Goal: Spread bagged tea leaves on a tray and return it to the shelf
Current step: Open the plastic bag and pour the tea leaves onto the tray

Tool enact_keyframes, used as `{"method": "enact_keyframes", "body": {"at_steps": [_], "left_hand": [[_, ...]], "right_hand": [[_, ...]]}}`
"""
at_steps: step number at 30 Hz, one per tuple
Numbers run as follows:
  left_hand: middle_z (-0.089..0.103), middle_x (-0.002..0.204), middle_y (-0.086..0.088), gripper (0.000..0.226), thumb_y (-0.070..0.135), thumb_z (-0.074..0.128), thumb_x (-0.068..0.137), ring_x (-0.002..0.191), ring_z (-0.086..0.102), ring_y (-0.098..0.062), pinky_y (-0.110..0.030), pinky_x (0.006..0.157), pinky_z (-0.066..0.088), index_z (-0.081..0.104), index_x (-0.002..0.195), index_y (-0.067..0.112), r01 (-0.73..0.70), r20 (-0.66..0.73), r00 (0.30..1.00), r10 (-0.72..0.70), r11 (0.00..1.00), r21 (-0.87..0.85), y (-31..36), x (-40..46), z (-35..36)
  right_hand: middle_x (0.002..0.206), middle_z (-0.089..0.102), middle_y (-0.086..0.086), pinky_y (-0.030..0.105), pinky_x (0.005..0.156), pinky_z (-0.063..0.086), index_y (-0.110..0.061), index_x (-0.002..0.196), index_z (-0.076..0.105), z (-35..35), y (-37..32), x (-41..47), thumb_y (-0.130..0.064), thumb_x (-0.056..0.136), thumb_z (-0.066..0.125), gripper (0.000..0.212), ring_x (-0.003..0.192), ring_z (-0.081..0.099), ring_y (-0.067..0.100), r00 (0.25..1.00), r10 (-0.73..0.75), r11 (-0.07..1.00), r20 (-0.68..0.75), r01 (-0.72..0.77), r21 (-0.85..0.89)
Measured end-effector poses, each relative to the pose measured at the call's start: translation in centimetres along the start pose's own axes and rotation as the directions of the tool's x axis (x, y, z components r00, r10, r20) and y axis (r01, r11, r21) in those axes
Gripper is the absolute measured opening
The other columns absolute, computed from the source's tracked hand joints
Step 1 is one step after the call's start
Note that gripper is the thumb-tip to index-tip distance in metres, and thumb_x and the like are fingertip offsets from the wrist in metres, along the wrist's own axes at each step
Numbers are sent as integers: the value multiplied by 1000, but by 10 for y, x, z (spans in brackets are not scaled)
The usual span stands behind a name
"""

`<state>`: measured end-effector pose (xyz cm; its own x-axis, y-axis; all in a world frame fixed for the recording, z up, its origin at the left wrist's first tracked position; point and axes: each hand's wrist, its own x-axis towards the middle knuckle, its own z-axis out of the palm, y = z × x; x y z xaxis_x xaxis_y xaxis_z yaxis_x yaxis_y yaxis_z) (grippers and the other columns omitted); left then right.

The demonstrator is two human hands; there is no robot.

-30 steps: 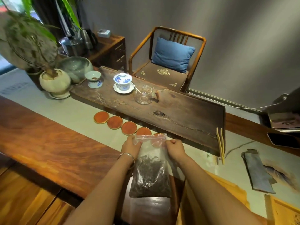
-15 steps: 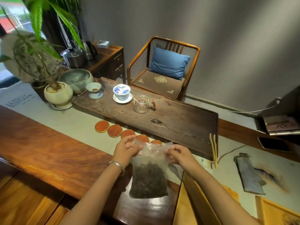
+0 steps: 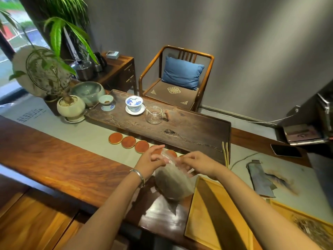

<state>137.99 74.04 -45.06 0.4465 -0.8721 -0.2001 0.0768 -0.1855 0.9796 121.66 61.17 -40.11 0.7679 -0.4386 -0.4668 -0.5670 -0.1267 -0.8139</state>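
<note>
A clear plastic bag of dark tea leaves hangs blurred above the wooden table's front edge. My left hand pinches the bag's top at its left side. My right hand grips the top at its right side. The bag's body tilts down and to the right. An empty yellow wooden tray lies just right of the bag, partly under my right forearm. A second yellow tray with tea leaves on it shows at the lower right corner.
A dark tea board carries a blue-and-white gaiwan, a glass pitcher and a small cup. Several orange coasters lie in a row. A potted plant, a chair and a phone stand around.
Both hands have lifted the bag's top and drawn closer together; the bag swings and tilts toward the right, now blurred. The view has pulled back.
</note>
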Motion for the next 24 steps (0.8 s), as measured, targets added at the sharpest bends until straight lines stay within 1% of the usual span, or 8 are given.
{"method": "enact_keyframes", "body": {"at_steps": [3, 7, 9, 11, 14, 17, 21, 24], "left_hand": [[68, 90, 6, 57, 10, 75, 75, 90, 63, -7, -28, 92, 51, 51, 126, 21, 13, -74, 997, -8, 998, 68, 2, -9, 9], [51, 119, 4, 33, 21, 67, 83, 107, 53, -12, -29, 90, 46, 51, 112, 23, 26, -332, 943, 15, 993, 117, 1, -35, 28], [55, 108, -3, 15, 19, 64, 85, 96, 56, -15, -27, 82, 49, 53, 92, 25, -6, -383, 921, 74, 984, 176, 0, -50, 36], [58, 92, -3, 12, 16, 61, 86, 84, 57, -16, -17, 69, 48, 54, 82, 24, -25, -311, 946, 90, 979, 204, 2, -62, 44], [63, 86, -1, 5, 21, 59, 87, 82, 59, -14, -18, 67, 49, 61, 84, 19, 16, -185, 982, 23, 978, 207, 11, -67, 55], [64, 82, -6, 22, 35, 60, 85, 80, 60, -21, -35, 75, 50, 63, 83, 13, 57, -172, 985, -20, 975, 214, 21, -61, 62], [62, 65, 0, 31, 44, 62, 82, 71, 69, -20, -34, 72, 50, 52, 65, 21, 135, -177, 979, -98, 969, 207, 25, -48, 65], [63, 61, 2, 31, 36, 60, 85, 51, 65, -4, -28, 63, 51, 52, 61, 20, 195, -206, 966, -154, 961, 196, 21, -43, 67]], "right_hand": [[84, 70, 8, 25, 59, 58, -5, 91, 72, 15, 5, -7, -19, 90, 62, 17, 69, 67, 13, 993, -79, 994, -89, 72, -77], [89, 71, 7, 32, 62, 61, -2, 91, 73, 29, 12, -18, -12, 94, 54, 22, 69, 71, 14, 982, -38, 991, -184, 61, 119], [89, 72, 4, 40, 67, 61, -5, 88, 75, 36, 16, -25, -11, 94, 53, 24, 75, 72, 15, 979, -15, 976, -202, 58, 209], [86, 74, 6, 47, 71, 58, -14, 83, 78, 42, 17, -32, -12, 91, 58, 22, 75, 69, 22, 956, 1, 971, -293, 69, 230], [74, 72, 6, 37, 64, 54, -13, 81, 79, 46, 17, -37, -10, 84, 66, 14, 69, 61, 19, 919, 12, 968, -394, 88, 237], [73, 72, 10, 28, 63, 52, -5, 77, 78, 47, 11, -41, -11, 80, 72, 9, 66, 61, 12, 894, -7, 971, -447, 114, 211], [82, 71, 22, 39, 71, 54, 2, 78, 76, 48, 6, -42, -8, 78, 73, 11, 71, 61, 19, 874, -16, 972, -486, 128, 199], [80, 72, 16, 31, 65, 54, 2, 78, 75, 53, 8, -40, -3, 77, 72, 5, 69, 63, 15, 875, 13, 960, -485, 124, 250]]}}
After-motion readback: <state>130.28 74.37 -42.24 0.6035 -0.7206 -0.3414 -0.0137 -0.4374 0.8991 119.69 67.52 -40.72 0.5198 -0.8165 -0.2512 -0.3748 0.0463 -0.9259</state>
